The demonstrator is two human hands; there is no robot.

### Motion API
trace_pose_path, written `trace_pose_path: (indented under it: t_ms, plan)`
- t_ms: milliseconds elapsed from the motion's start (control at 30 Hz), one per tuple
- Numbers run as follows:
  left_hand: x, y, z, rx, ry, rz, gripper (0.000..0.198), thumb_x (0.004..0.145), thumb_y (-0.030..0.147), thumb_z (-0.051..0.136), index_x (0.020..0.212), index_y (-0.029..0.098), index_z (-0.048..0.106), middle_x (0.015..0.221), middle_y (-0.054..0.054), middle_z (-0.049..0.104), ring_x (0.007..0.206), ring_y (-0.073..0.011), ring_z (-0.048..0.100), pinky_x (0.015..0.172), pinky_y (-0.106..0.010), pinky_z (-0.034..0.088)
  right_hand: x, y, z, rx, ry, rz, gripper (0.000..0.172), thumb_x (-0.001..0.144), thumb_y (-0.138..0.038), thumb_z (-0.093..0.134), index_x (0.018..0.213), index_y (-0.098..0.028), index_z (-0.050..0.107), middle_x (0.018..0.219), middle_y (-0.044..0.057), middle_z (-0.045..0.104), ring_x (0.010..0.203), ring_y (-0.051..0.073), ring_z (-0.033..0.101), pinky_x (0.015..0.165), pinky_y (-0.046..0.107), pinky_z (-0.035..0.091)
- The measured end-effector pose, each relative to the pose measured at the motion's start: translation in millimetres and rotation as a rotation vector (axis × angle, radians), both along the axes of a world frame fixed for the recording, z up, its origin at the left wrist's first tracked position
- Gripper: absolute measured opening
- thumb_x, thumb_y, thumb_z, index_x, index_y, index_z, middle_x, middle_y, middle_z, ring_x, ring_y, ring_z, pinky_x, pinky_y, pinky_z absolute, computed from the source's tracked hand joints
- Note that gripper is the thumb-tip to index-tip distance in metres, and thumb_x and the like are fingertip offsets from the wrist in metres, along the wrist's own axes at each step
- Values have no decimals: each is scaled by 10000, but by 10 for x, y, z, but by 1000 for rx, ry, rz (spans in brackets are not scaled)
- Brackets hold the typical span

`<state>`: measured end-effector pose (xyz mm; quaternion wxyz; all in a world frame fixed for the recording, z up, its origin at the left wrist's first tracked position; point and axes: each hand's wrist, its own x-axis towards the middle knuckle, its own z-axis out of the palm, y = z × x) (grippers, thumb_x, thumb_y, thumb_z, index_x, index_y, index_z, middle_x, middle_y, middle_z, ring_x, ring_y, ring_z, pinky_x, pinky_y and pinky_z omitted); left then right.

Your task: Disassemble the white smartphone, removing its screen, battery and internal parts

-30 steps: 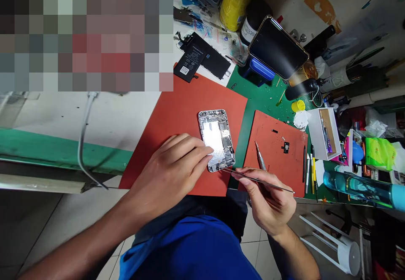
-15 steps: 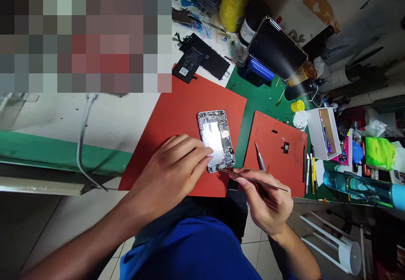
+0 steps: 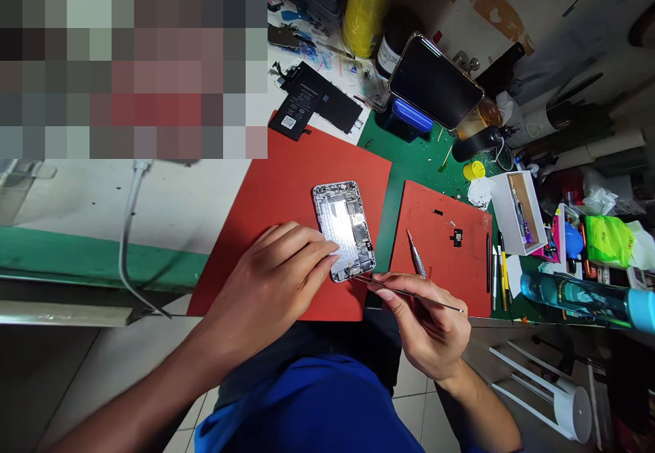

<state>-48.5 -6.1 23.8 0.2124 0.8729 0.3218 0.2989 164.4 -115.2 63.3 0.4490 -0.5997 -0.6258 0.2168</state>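
An opened phone housing with bare circuitry lies on a large red mat. My left hand rests on the mat, its fingers together and pressing on the housing's lower left edge. My right hand pinches thin metal tweezers, whose tips reach the bottom end of the housing. A small screwdriver lies on a smaller red mat just beyond my right hand, with a few tiny black parts near it.
A black battery and a screen part lie behind the large mat. A dark phone leans on a stand, with a yellow bottle behind it. A white box, pens and a teal bottle crowd the right side.
The view has drifted slightly, so everything sits a little further left. Both hands stay in place on the housing and tweezers.
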Motion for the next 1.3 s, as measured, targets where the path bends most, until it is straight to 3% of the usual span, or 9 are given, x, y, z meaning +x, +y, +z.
trace_pose_path:
  t_ms: [333,567,867,1300]
  plan:
    - [-6,-4,4,-20,-4,0,124,1067,101,605,1094,178,699,1010,-42,719,914,-215,650,887,-400,534,11,-46,-36,-20,39,2,428,953,18,742,1275,-262,780,1147,32,873,1004,230,871,892,376,773]
    - [-8,-5,5,-29,-11,1,120,1074,103,603,1094,179,695,1004,-38,713,910,-207,643,891,-389,525,16,-17,0,-4,3,47,406,949,19,751,1252,-250,782,1084,28,879,1005,220,870,899,349,762]
    - [-6,-4,12,-27,-7,7,139,1077,111,584,1089,186,702,1005,-43,725,912,-214,662,895,-391,533,7,-34,-59,-39,65,-47,375,972,-10,736,1241,-264,800,1116,28,872,983,218,871,886,354,770]
    - [-7,1,18,-8,1,-6,141,1072,108,587,1084,176,709,1001,-45,722,915,-216,666,905,-400,540,-7,-28,-42,-58,73,-35,352,982,-19,729,1231,-258,797,1112,29,874,937,210,876,852,336,774]
